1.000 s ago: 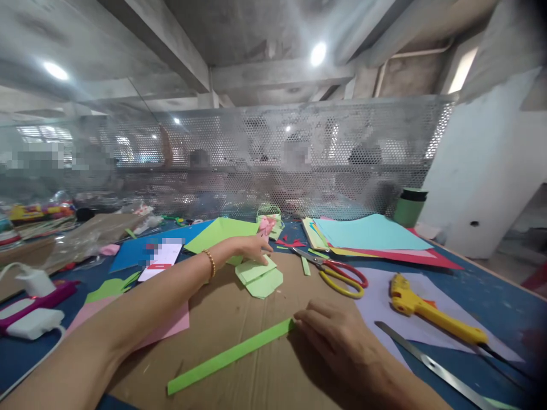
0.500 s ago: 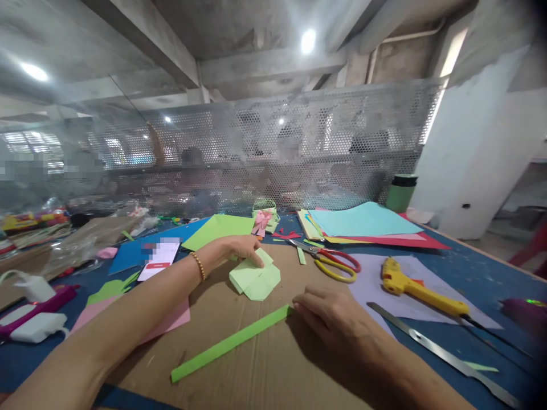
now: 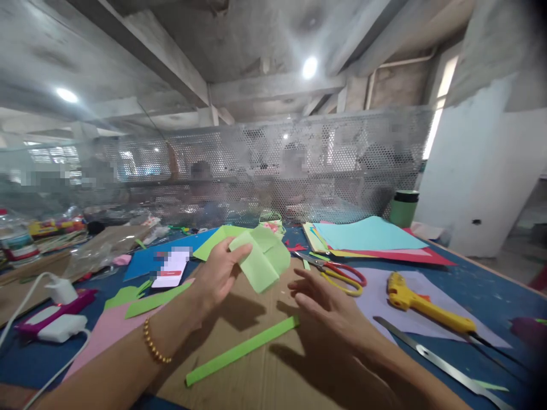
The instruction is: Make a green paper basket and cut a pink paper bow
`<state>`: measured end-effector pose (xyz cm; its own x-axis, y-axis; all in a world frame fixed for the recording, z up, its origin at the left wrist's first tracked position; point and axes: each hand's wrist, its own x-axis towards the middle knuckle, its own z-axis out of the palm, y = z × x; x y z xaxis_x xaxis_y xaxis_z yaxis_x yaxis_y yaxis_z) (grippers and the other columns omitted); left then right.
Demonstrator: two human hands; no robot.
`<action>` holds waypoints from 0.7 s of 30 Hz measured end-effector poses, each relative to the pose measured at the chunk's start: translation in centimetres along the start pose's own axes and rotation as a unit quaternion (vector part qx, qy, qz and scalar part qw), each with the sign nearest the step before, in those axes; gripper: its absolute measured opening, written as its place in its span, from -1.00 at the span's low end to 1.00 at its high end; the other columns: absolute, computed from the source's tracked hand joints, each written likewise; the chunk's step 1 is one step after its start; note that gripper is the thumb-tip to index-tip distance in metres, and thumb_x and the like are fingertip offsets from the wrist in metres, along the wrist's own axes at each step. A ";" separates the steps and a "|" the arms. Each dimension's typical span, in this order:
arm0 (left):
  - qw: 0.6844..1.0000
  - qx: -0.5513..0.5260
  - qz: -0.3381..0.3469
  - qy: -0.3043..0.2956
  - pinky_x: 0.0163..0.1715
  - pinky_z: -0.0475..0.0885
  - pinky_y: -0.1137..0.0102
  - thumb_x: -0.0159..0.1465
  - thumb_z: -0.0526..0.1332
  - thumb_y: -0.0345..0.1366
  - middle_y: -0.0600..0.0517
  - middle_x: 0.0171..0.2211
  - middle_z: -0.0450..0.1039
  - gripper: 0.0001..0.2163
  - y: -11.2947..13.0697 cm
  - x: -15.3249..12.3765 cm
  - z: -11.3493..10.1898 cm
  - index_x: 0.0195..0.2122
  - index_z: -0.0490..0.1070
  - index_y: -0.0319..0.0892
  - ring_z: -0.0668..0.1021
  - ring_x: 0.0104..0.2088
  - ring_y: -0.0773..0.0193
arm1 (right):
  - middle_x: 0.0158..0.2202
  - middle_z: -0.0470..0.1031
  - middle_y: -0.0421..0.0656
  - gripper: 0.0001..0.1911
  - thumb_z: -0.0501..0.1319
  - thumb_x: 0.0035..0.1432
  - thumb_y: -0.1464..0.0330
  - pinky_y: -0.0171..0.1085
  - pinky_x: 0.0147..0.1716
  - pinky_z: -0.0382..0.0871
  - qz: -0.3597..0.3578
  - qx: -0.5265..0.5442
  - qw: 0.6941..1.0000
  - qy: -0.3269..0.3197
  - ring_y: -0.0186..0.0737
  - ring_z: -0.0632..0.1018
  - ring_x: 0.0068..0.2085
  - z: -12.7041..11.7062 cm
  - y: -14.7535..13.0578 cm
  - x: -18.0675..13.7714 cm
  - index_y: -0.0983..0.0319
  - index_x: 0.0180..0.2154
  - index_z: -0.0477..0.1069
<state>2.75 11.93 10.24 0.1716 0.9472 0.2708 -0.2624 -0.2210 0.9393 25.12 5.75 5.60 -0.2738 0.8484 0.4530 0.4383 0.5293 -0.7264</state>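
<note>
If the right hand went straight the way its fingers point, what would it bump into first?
Probably the pale green paper in the left hand. It shows just beyond the fingertips of the right hand, but one view can't settle the depth, so the hand might pass under it.

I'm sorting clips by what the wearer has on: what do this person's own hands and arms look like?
The left hand and right hand are ungloved; no sleeves show. A bracelet of round, gold-coloured beads circles the left forearm.
</note>
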 end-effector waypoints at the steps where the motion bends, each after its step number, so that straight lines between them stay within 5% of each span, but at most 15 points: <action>1: 1.000 -0.019 0.006 0.006 -0.08 0.49 0.28 0.13 0.39 -0.19 -0.17 -0.04 0.51 -0.57 0.0 -0.7 0.4 -0.04 0.37 -0.25 0.57 -0.09 0.09 | -0.05 0.58 0.07 -0.43 0.06 0.29 0.07 -0.09 -0.16 0.54 -0.005 0.033 0.999 -0.021 -0.08 0.62 -0.07 0.5 -0.7 0.3 0.25 0.19 0.21; 7: 0.993 -0.114 -0.008 0.017 -0.08 0.47 0.30 0.16 0.38 -0.22 -0.12 -0.07 0.53 -0.63 -1.2 -3.2 1.5 -0.05 0.37 -0.22 0.57 -0.08 0.10 | -0.07 0.54 0.01 -0.50 0.28 0.16 0.17 -0.18 -0.20 0.51 0.076 0.258 0.963 -0.012 -0.09 0.59 -0.10 2.4 -3.4 1.8 0.24 0.07 0.28; 14: 0.997 0.040 -0.037 -0.053 -0.13 0.46 0.27 0.07 0.43 -0.24 -0.13 -0.15 0.56 -0.54 -3.5 -2.3 -1.1 -0.02 0.37 -0.22 0.58 -0.12 0.05 | -0.13 0.55 -0.04 -0.57 0.28 0.12 0.28 -0.14 -0.20 0.51 0.063 0.224 0.972 -0.026 -0.11 0.59 -0.17 0.8 -0.5 2.6 0.22 0.01 0.27; 21: 0.978 -0.014 -0.166 -0.127 -0.27 0.50 0.35 0.03 0.48 -0.28 -0.19 -0.09 0.57 -0.42 -2.7 -3.4 -1.5 0.08 0.39 -0.23 0.61 -0.24 0.13 | -0.35 0.52 -0.16 -0.48 0.21 0.16 0.38 -0.24 -0.37 0.37 0.047 0.014 0.995 -0.083 -0.20 0.50 -0.34 0.0 -0.3 1.8 0.27 0.14 0.18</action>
<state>1.45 9.68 6.44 0.4815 0.8765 -0.0008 -0.1777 0.0986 0.9791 24.46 7.08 6.61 -0.3717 0.8810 0.2928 0.4448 0.4458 -0.7768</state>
